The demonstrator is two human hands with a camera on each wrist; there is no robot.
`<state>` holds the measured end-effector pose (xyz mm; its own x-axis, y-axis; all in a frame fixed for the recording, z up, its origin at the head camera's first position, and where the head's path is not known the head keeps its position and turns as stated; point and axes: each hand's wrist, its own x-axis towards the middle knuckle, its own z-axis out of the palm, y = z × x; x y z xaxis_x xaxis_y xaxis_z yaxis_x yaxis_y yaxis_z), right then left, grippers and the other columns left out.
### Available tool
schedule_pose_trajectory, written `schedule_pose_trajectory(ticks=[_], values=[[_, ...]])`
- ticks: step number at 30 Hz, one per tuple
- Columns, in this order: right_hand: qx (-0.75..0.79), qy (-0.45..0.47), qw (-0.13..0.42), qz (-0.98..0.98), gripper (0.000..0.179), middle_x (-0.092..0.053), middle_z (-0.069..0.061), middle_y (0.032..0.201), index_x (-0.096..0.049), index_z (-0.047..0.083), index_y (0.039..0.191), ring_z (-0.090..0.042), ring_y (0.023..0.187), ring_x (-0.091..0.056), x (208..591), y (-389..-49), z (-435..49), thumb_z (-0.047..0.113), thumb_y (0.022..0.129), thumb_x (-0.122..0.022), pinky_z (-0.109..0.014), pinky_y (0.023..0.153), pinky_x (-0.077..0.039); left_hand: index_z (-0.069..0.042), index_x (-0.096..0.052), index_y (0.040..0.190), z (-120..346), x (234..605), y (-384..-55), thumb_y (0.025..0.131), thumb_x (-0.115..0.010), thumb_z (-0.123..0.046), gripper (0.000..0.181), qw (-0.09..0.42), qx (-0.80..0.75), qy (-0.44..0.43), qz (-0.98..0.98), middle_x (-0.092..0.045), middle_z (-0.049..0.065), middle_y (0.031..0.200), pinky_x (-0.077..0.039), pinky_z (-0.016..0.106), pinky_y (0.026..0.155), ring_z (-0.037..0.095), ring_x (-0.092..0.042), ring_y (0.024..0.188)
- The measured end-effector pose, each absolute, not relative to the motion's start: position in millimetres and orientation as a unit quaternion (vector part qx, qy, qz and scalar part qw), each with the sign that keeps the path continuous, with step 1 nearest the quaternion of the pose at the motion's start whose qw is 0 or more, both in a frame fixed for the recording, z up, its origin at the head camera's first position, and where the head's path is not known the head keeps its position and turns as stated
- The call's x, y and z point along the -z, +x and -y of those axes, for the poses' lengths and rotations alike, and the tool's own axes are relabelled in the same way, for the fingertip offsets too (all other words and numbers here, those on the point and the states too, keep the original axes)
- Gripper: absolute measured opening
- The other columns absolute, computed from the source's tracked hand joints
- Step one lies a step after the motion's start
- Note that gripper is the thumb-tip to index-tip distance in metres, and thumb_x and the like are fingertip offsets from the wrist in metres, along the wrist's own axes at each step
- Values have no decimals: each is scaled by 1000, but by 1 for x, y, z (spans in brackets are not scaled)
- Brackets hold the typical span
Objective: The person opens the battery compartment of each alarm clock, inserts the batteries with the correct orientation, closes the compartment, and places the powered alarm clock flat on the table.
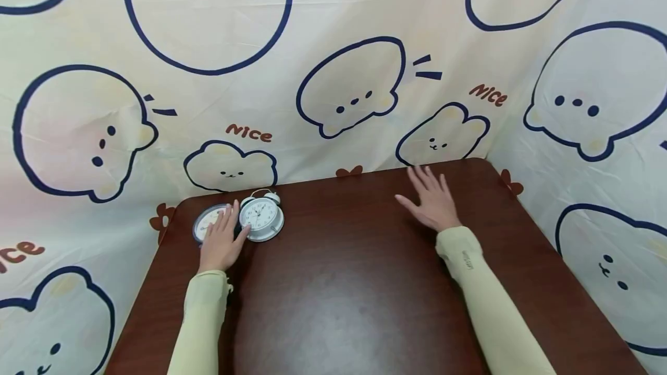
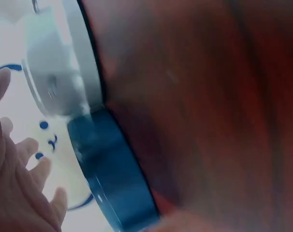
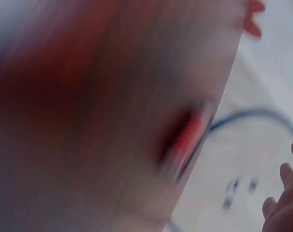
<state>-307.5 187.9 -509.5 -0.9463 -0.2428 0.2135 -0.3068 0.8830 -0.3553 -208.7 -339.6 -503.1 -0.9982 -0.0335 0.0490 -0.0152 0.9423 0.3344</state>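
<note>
My left hand (image 1: 221,247) reaches over the far left part of the table, fingers extended across a round blue-rimmed clock (image 1: 202,225) and partly covering its dial. Close by the thumb, on the right, stands a white twin-bell alarm clock (image 1: 263,219). In the left wrist view the blue side of the round clock (image 2: 115,169) and the pale body of the alarm clock (image 2: 64,63) are side by side, with the left hand's fingers (image 2: 40,171) spread apart from them. Toward the back right, my right hand (image 1: 432,204) is spread with nothing in it.
The dark brown table (image 1: 339,282) has rounded far corners. Patterned cloth (image 1: 339,16) with cartoon faces hangs behind it and along both sides. In the right wrist view a blurred red patch (image 3: 187,137) shows near the table's edge.
</note>
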Motion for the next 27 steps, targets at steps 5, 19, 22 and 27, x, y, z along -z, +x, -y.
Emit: schedule_pose_trajectory(ticks=[5, 19, 22, 27], values=[[-211, 197, 62, 955, 90, -23, -11, 172, -20, 21, 167, -33, 161, -14, 507, -320, -108, 77, 98, -37, -55, 130, -3, -17, 4, 168, 328, 500, -225, 107, -52, -42, 85, 2, 228, 25, 973, -6, 22, 172, -19, 66, 123, 50, -18, 155], [-207, 298, -89, 928, 82, -23, 0, 172, -9, 30, 168, -25, 156, -30, 503, -296, 58, 66, 103, -43, -46, 123, -34, 1, -23, 163, 304, 505, -235, 109, -47, -38, 71, -22, 247, 66, 966, -9, 27, 171, -18, 65, 124, 52, -17, 154], [-205, 304, -115, 923, 85, -24, -2, 172, -7, 28, 168, -24, 156, -32, 505, -291, 69, 64, 103, -49, -46, 121, -37, 0, -25, 163, 299, 504, -234, 108, -49, -38, 71, -19, 241, 69, 968, -14, 28, 170, -18, 66, 124, 51, -19, 154], [-221, 302, -144, 916, 91, -21, -5, 173, -6, 23, 168, -24, 157, -29, 508, -290, 68, 58, 102, -57, -43, 123, -35, -2, -30, 161, 289, 504, -235, 106, -54, -38, 70, -12, 257, 64, 964, -21, 28, 167, -24, 66, 122, 50, -26, 151]])
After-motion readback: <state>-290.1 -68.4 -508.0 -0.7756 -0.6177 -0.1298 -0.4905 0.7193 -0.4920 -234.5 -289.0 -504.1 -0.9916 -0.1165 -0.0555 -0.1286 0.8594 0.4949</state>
